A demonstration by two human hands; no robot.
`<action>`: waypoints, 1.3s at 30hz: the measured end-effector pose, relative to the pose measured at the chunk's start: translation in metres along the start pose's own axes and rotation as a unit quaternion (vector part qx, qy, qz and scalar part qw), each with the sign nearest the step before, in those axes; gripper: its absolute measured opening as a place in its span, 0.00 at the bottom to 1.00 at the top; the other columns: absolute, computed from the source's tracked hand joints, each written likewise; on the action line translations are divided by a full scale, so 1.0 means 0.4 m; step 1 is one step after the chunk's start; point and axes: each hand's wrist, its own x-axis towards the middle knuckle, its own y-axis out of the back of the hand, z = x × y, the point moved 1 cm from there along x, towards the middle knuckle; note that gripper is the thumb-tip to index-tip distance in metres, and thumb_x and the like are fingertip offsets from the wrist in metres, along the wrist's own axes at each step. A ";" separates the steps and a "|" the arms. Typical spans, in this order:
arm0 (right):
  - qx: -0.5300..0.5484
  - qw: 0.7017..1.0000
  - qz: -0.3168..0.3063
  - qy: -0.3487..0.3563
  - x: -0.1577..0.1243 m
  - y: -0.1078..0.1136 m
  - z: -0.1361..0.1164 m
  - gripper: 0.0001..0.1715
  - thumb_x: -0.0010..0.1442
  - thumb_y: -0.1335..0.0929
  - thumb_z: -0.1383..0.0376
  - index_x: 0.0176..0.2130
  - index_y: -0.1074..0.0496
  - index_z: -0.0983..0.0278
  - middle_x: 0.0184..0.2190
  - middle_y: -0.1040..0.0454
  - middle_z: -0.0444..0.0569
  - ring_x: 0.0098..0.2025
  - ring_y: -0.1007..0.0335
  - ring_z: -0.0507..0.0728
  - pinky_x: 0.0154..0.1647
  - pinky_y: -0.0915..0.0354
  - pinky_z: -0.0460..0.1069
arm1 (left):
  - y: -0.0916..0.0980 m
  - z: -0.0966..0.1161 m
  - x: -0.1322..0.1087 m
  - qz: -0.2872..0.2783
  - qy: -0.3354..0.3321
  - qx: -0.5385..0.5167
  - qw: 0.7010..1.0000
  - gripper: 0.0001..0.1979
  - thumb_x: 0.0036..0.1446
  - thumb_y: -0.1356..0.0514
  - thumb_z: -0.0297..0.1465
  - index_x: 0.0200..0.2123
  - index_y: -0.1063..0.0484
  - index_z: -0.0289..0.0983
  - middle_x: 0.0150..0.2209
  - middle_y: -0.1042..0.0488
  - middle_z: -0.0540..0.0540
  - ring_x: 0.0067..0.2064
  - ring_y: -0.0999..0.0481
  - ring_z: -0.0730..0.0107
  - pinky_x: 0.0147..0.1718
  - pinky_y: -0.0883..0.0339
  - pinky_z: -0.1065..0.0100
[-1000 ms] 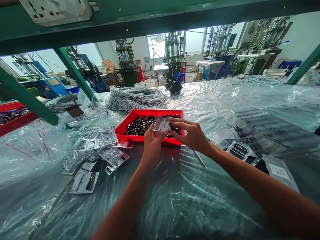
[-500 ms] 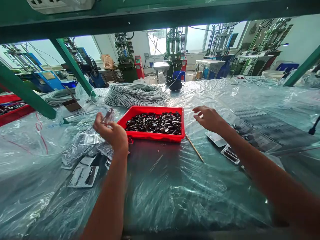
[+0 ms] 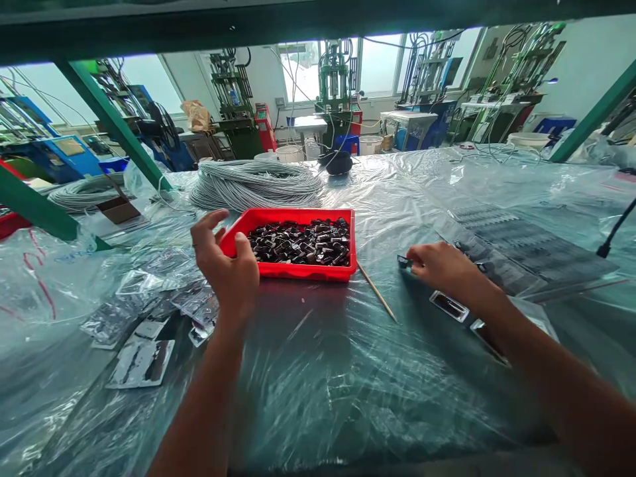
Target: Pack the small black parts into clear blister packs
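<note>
The right hand (image 3: pixel 440 268) covers most of what it grips: only the end of a small dark piece (image 3: pixel 404 262) shows beyond its closed fingers, over the right side of the worktop (image 3: pixel 377 384), too small to make out further. Its forearm also crosses a framed pack (image 3: pixel 489 341) and hides part of it, while another framed pack (image 3: pixel 449 306) lies in full view just beside the arm. The left hand (image 3: pixel 223 265) has its fingers parted — nothing shows between them — and it blocks the left end of the red tray (image 3: pixel 303 271). That tray is filled with a jumble of small black parts (image 3: pixel 308 240), some with pale or shiny faces. At the left edge a second red container (image 3: pixel 14 224) is cut off by the frame and partly behind a green post (image 3: pixel 40 205), its contents unclear. Glare blurs the heap of clear packs (image 3: pixel 144 278) left of the left hand. A thin wooden stick (image 3: pixel 377 291) lies by the tray's near right corner.
</note>
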 end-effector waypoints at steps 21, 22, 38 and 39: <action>0.207 0.972 -0.114 0.011 0.041 -0.070 0.010 0.06 0.51 0.31 0.71 0.24 0.28 0.64 0.23 0.25 0.48 0.29 0.28 0.55 0.28 0.39 0.47 | -0.072 0.193 -0.258 -0.676 -0.141 0.149 0.708 0.22 0.61 0.41 0.42 0.50 0.28 0.31 0.50 0.27 0.35 0.51 0.26 0.50 0.50 0.31 0.57; 0.277 0.954 -0.112 -0.004 0.043 -0.052 0.032 0.06 0.50 0.32 0.70 0.23 0.29 0.64 0.21 0.26 0.47 0.27 0.28 0.55 0.27 0.38 0.47 | -0.073 0.193 -0.260 -0.669 -0.135 0.146 0.716 0.23 0.61 0.41 0.42 0.51 0.28 0.31 0.50 0.28 0.35 0.52 0.26 0.50 0.51 0.32 0.56; 0.851 0.523 -0.027 0.036 -0.025 -0.089 -0.189 0.34 0.54 0.31 0.54 0.13 0.56 0.60 0.11 0.59 0.35 0.16 0.64 0.46 0.19 0.61 0.47 | -0.104 0.172 -0.319 -0.621 -0.009 0.038 0.783 0.26 0.49 0.30 0.38 0.51 0.28 0.37 0.50 0.28 0.40 0.51 0.27 0.53 0.51 0.31 0.56; 0.850 0.525 -0.019 0.034 -0.020 -0.097 -0.191 0.35 0.54 0.31 0.53 0.13 0.56 0.60 0.11 0.59 0.35 0.16 0.64 0.46 0.18 0.61 0.47 | -0.106 0.172 -0.321 -0.613 0.004 0.033 0.790 0.26 0.47 0.28 0.37 0.50 0.27 0.37 0.49 0.27 0.40 0.50 0.26 0.53 0.50 0.30 0.57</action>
